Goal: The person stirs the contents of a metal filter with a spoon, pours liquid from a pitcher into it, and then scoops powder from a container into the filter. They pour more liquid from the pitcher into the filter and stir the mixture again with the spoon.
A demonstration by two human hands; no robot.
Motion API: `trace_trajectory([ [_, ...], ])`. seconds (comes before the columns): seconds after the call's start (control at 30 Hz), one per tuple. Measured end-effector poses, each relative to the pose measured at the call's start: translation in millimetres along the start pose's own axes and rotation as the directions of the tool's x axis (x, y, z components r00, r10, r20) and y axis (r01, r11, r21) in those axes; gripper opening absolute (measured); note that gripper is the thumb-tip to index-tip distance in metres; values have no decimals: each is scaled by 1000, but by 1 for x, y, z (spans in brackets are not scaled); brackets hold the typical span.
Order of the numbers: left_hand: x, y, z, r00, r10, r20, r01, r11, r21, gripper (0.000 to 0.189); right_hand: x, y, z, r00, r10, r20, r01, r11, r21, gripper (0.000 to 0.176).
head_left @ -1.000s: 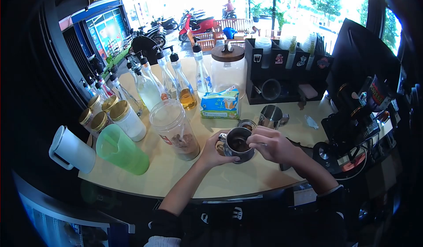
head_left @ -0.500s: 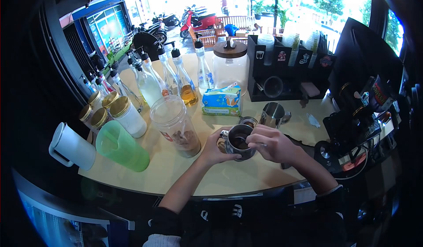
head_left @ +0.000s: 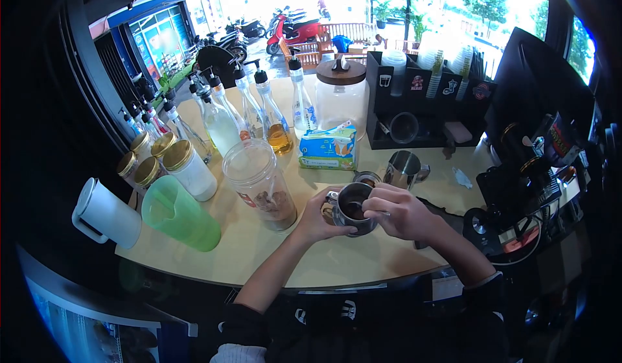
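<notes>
My left hand [head_left: 319,217] is closed around the side of a small metal pitcher [head_left: 350,225], which has dark brown liquid inside. Above its rim, the fingers of my right hand [head_left: 398,210] pinch what looks like a spoon, its handle mostly hidden by the fingers and its lower end down in the pitcher. Just behind stands a small glass [head_left: 367,177], partly covered. To its right is a larger steel pitcher [head_left: 403,168]. Left of my hands, a tall clear jar [head_left: 259,185] holds brown powder.
A tissue pack [head_left: 327,154] lies behind the pitchers. Pump bottles [head_left: 275,120], gold-lidded jars [head_left: 188,172], a green jug [head_left: 178,214] and a white jug [head_left: 107,217] crowd the left. A black cup rack [head_left: 421,113] stands at back right, with dark equipment [head_left: 518,181] beyond.
My right hand has shifted very slightly over the pitcher, and the dark liquid's surface looks different. My left hand keeps its hold; the view has tilted a little.
</notes>
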State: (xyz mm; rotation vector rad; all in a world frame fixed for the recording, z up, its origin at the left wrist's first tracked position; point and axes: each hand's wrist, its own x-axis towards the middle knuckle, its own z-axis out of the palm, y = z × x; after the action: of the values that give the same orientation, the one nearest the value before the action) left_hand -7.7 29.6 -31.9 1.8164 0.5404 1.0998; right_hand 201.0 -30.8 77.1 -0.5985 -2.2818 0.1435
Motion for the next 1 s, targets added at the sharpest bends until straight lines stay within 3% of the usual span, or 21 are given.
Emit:
trace_trajectory([
  [0.07,0,-3,1,1000,11,-5,-11,1000,-22,79,1,1,-5,999,-50,19,51,995,-89,9],
  [0.1,0,-4,2,1000,25,-9,-26,999,-46,79,-2,5,-5,1000,15,25,-12,994,-113,10],
  [0.27,1,2,0,999,36,-8,-36,999,17,78,-6,2,-3,1000,22,16,-22,999,-39,9],
  [0.37,0,0,1,1000,16,-5,-16,1000,-1,77,-6,4,-6,996,85,36,-81,992,-96,12],
  [0.53,1,3,0,1000,12,-4,-12,1000,9,78,-7,7,-2,1000,-4,10,4,999,-52,13],
  [0.67,0,1,2,1000,20,-6,-20,1000,-4,78,-5,4,-4,998,66,14,-66,998,-14,13],
  [1.0,1,4,0,1000,25,0,-25,998,58,80,-7,1,-2,999,-32,18,34,995,-93,18],
])
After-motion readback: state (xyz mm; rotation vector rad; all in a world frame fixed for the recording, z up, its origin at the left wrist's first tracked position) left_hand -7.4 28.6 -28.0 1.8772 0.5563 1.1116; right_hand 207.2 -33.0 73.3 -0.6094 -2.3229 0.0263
